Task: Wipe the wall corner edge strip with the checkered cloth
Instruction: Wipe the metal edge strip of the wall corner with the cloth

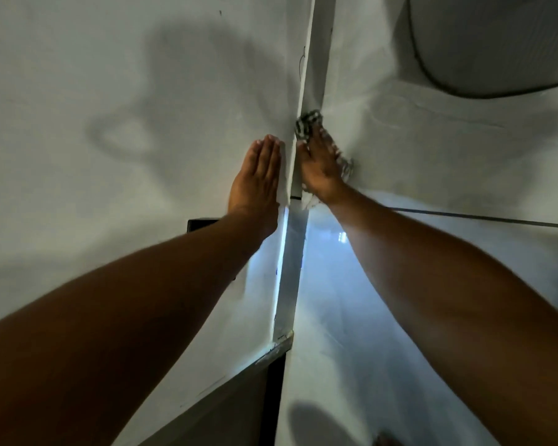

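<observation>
A white corner edge strip (316, 59) runs up the middle of the view where two white walls meet. The black-and-white checkered cloth (307, 123) is pressed against the strip and the right wall, under my right hand (319, 165). Cloth shows above the fingertips and along the hand's right side. My left hand (258, 178) lies flat on the left wall just beside the strip, fingers together and straight, holding nothing.
The strip continues down as a shiny section (290, 268) to a ledge (281, 344) with a dark gap below. A dark cable (484, 217) runs across the right wall. A large curved white object (496, 37) fills the upper right. A small dark rectangle (200, 224) sits behind my left forearm.
</observation>
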